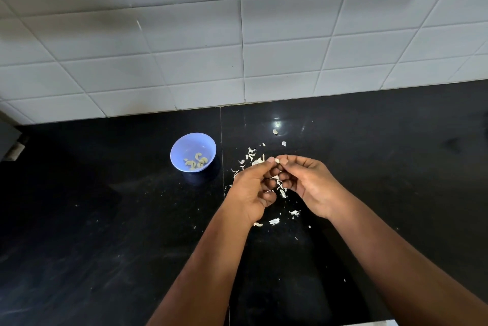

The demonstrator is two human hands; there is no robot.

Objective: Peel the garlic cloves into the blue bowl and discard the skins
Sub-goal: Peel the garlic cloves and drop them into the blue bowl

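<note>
**Both hands work a garlic clove beside the blue bowl**

The blue bowl [193,152] sits on the black counter [105,220], and everything else is placed by it. Just to its right, raised above the counter, the left hand [252,189] and the right hand [307,180] meet fingertip to fingertip. Between them they pinch a small garlic clove [277,161]: the thumb and forefinger of each hand close on it from opposite sides, probably so one hand can steady it while the other picks at the skin. The remaining fingers curl inward, and a strip of papery skin seems to hang between the palms.

Inside the bowl lie several peeled cloves [196,161], gathered toward its near side, which suggests the task is well along. The loose skins [274,221] lie scattered on the counter right of the bowl, under and around the hands. They likely fall where the peeling happens, which keeps them out of the bowl. A single pale piece [275,131] rests farther right and behind the bowl, toward the tiled wall [184,48]; whether it is an unpeeled clove cannot be told. The skins are not yet discarded.
</note>
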